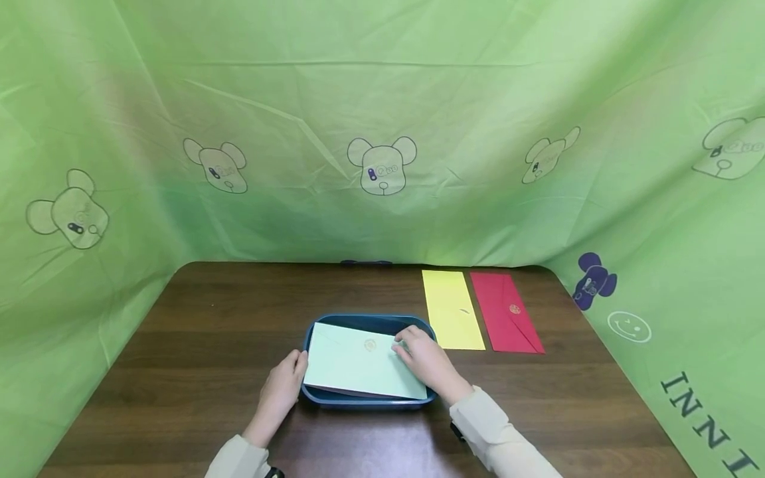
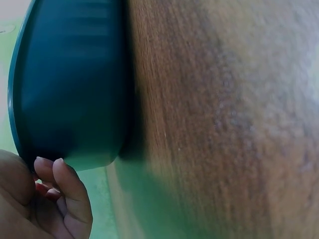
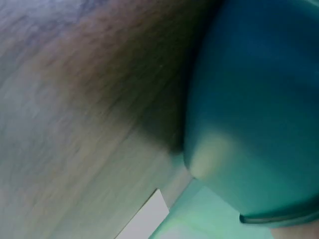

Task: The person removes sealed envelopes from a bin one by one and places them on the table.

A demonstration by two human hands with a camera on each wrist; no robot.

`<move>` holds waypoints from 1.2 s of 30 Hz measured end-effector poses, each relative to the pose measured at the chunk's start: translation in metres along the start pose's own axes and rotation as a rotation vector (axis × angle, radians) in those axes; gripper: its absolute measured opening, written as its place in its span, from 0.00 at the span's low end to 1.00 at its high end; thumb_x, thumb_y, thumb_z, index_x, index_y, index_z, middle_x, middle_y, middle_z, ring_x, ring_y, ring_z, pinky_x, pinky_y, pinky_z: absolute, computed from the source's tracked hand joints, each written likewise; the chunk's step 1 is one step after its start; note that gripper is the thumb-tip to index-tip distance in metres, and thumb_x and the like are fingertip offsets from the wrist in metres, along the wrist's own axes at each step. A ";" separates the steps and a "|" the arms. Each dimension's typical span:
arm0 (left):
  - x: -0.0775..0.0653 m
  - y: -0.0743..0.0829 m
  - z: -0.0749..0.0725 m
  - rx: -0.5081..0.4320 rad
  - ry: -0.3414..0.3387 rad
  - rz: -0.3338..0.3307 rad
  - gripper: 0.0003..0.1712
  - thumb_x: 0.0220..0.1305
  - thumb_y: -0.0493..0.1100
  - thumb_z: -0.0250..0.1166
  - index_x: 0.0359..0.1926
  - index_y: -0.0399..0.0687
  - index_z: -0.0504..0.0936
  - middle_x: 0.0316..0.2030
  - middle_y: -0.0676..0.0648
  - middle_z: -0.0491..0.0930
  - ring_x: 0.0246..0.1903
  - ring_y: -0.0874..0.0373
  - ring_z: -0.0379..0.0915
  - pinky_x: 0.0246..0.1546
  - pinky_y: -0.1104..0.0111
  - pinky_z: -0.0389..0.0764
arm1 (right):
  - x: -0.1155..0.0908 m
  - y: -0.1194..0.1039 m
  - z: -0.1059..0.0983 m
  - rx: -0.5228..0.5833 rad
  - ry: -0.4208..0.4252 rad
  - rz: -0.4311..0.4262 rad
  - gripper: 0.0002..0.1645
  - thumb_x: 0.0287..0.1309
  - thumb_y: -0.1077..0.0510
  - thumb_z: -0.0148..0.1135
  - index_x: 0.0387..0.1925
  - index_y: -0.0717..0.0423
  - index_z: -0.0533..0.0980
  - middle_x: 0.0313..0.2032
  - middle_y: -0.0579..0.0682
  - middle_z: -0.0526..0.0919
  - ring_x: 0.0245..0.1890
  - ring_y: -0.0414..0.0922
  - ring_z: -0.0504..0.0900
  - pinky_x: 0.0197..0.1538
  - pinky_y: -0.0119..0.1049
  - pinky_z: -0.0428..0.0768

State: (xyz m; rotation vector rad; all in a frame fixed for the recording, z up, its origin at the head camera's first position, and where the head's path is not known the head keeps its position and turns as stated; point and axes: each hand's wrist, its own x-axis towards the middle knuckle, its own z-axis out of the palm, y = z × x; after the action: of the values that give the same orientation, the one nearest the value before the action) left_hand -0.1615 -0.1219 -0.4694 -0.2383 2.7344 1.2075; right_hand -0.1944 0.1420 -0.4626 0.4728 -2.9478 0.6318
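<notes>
We list, left to right: one left hand [image 1: 283, 382], thumb and fingers clamped on the left rim of a blue tray [image 1: 370, 402], which stands on a brown table [image 1: 197, 358]; one pale green envelope [image 1: 349, 362], round seal uppermost, lying askew in the tray; one right hand [image 1: 425, 358], above the envelope's right part, fingers loosely bent, thumb apart, contact we cannot tell; one yellow envelope [image 1: 453, 309]; one red envelope [image 1: 502, 312], just beside it.

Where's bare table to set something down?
Bare table: left of the left hand, behind the blue bin, right of the right sleeve. Crowded: the bin, around the mint envelope and right hand, and the narrow gap between yellow envelope and red envelope.
</notes>
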 end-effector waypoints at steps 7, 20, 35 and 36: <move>-0.001 0.001 -0.002 0.014 0.000 0.004 0.18 0.74 0.50 0.42 0.33 0.43 0.69 0.19 0.47 0.62 0.16 0.56 0.63 0.19 0.69 0.64 | -0.001 -0.002 0.003 -0.163 -0.072 -0.036 0.25 0.61 0.48 0.59 0.53 0.60 0.74 0.52 0.55 0.79 0.54 0.52 0.77 0.56 0.46 0.76; 0.002 0.002 -0.001 0.015 -0.003 0.014 0.19 0.74 0.50 0.41 0.31 0.44 0.68 0.19 0.47 0.64 0.16 0.57 0.63 0.19 0.69 0.63 | 0.000 -0.002 0.002 -0.227 -0.165 0.002 0.38 0.61 0.39 0.56 0.61 0.63 0.68 0.59 0.59 0.75 0.60 0.55 0.73 0.62 0.50 0.71; 0.002 0.001 0.000 0.032 -0.007 0.000 0.19 0.74 0.51 0.41 0.32 0.44 0.68 0.19 0.47 0.64 0.17 0.57 0.63 0.19 0.69 0.61 | 0.000 -0.002 0.003 -0.217 -0.059 -0.049 0.37 0.57 0.39 0.59 0.57 0.62 0.71 0.53 0.58 0.79 0.51 0.55 0.77 0.55 0.47 0.74; 0.002 0.000 0.000 0.033 -0.005 0.000 0.19 0.74 0.51 0.41 0.31 0.44 0.68 0.19 0.47 0.64 0.17 0.57 0.62 0.19 0.69 0.61 | 0.000 -0.002 0.004 -0.215 -0.050 -0.052 0.36 0.57 0.39 0.59 0.57 0.62 0.72 0.52 0.58 0.79 0.50 0.54 0.77 0.54 0.47 0.74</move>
State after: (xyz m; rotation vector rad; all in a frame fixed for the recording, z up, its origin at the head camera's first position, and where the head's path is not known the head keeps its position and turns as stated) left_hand -0.1635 -0.1222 -0.4693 -0.2310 2.7481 1.1607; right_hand -0.1936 0.1384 -0.4650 0.5478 -2.9925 0.2973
